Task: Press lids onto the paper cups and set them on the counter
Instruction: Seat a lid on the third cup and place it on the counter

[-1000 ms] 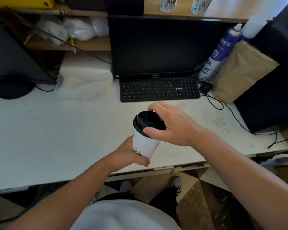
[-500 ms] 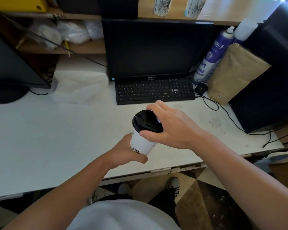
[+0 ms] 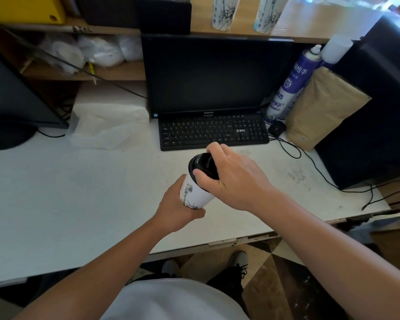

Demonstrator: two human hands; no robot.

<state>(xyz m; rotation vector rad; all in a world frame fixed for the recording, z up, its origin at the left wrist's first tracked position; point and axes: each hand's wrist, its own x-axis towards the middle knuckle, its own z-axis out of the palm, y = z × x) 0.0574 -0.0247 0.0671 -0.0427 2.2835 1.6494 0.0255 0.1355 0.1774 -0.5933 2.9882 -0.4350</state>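
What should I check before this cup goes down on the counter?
1. Grip: the left hand grips the paper cup round its lower body: ok.
2. Lid hold: the right hand holds the black lid on top of the cup: ok.
3. Lid seated all round the rim: cannot tell; the right hand covers part of it.
4. Cup resting on the counter: not ok; both hands hold it.
5. Bare counter left of the cup for setting it down: ok.

- Left grip (image 3: 176,204), forearm stretched forward, wraps the base of the white printed paper cup (image 3: 199,192).
- Right grip (image 3: 236,179), palm down, clasps the round black plastic lid (image 3: 202,163) from above.
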